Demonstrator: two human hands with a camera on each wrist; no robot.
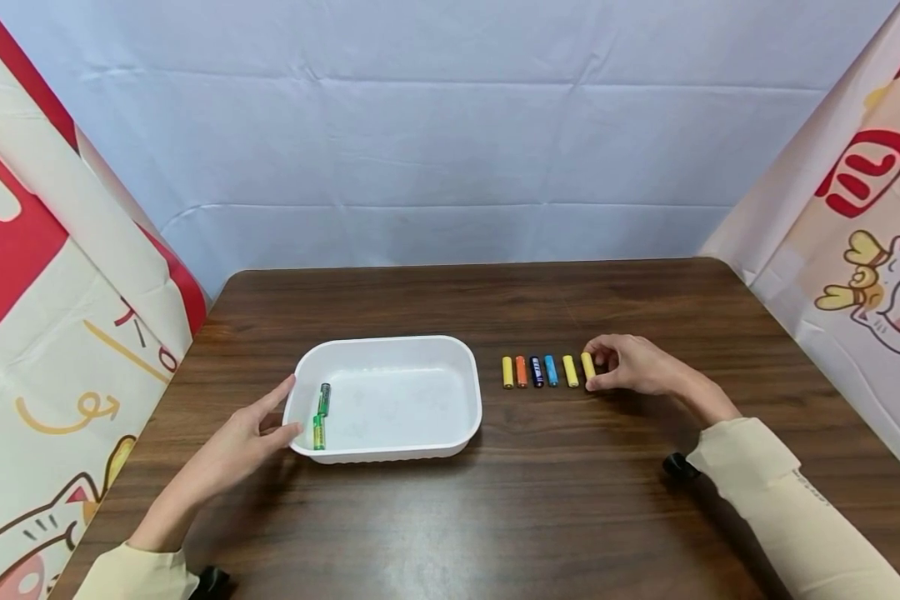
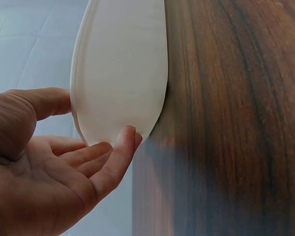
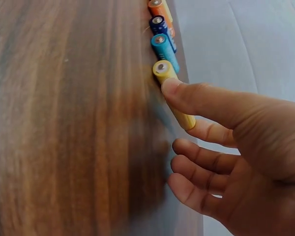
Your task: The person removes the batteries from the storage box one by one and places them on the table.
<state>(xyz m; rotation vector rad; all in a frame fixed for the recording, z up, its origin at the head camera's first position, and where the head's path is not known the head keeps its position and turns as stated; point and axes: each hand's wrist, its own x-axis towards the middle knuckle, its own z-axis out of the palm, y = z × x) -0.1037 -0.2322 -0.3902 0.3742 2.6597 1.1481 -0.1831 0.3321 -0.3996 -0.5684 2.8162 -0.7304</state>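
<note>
With your right hand (image 1: 630,365) you pinch the yellow battery (image 1: 588,367) at the row's (image 1: 551,372) right end; whether lifted, is unclear. Raise it without brushing its neighbour (image 1: 571,372). Your left hand (image 1: 243,437) holds the tray (image 1: 390,400).

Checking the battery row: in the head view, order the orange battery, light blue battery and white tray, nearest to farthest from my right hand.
1. Light blue battery: left of your right hand.
2. Orange battery: farther left.
3. White tray: farthest left.
</note>
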